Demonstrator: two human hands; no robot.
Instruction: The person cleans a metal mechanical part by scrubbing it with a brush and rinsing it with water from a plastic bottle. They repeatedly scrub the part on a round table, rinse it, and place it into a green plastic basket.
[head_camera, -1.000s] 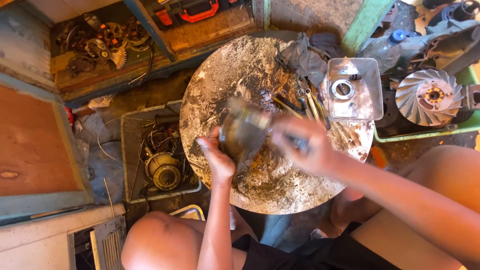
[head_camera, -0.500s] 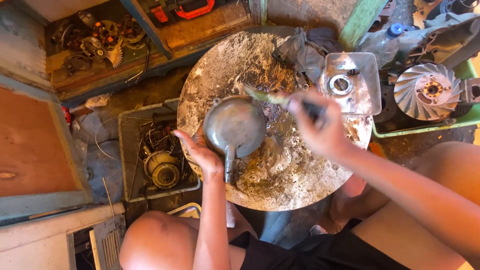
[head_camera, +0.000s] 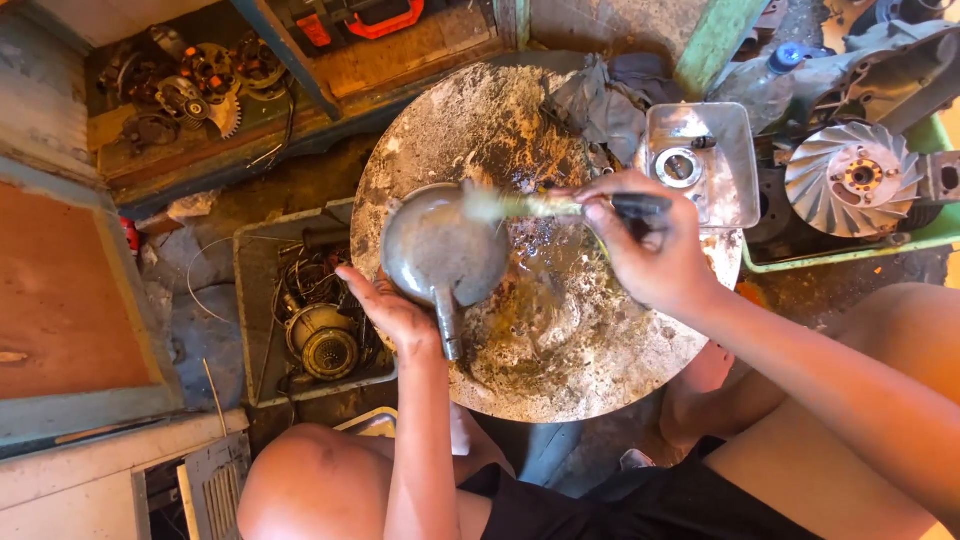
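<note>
My left hand (head_camera: 392, 312) grips a round grey metal housing (head_camera: 443, 248) with a short spout pointing down, holding it over the dirty round metal tabletop (head_camera: 560, 370). My right hand (head_camera: 650, 245) holds a brush (head_camera: 560, 206) by its dark handle, and the blurred bristles rest on the housing's upper right edge. Both hands are above the table's wet, oily centre.
A clear square container (head_camera: 700, 165) with a ring inside and a grey rag (head_camera: 605, 105) sit at the table's far side. A white fan wheel (head_camera: 850, 180) lies in a green tray at right. A grey crate (head_camera: 255, 330) of wires and a motor part stands at left.
The housing has shifted left and turned its rounded side up. My right hand has brought the brush down and left until its bristles reach the housing.
</note>
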